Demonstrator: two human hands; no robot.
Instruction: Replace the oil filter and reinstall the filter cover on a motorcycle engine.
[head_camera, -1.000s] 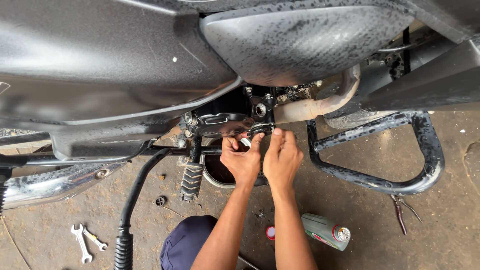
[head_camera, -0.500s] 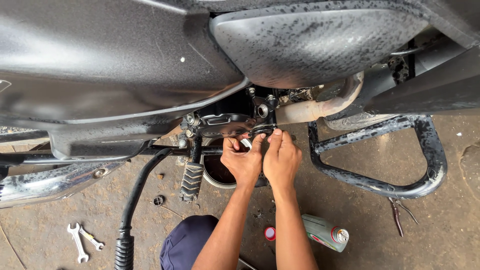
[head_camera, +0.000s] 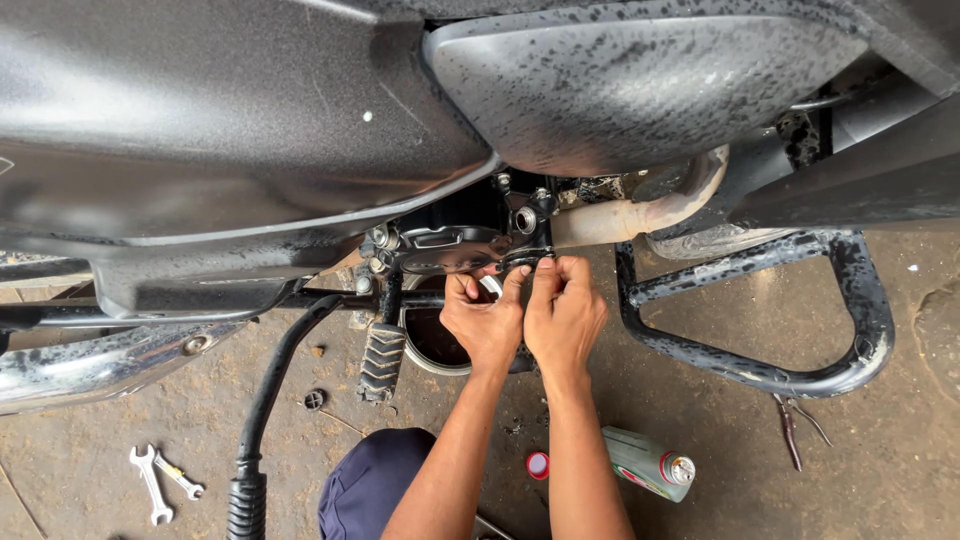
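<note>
Both hands reach up under a dark grey motorcycle (head_camera: 250, 130) toward its black engine cover (head_camera: 445, 248). My left hand (head_camera: 485, 320) pinches a small white part at the cover's lower edge, thumb and fingers closed on it. My right hand (head_camera: 563, 312) presses against it from the right, its fingertips curled onto a thin dark piece just under the engine. What lies between the fingers is mostly hidden. Below the hands sits a round drain pan (head_camera: 432, 340) with dark liquid.
A black crash guard (head_camera: 850, 350) loops to the right. A ribbed footpeg (head_camera: 381, 360) hangs left of the pan. On the concrete floor lie a grey-green oil bottle (head_camera: 648, 462), a red cap (head_camera: 538, 465), pliers (head_camera: 795, 430), two wrenches (head_camera: 160, 480). A blue knee (head_camera: 375, 485) is below.
The view has drifted slightly; the motorcycle sits a little further right in frame. Both hands stay pressed together at the same spot under the engine cover, fingers shifting only slightly.
</note>
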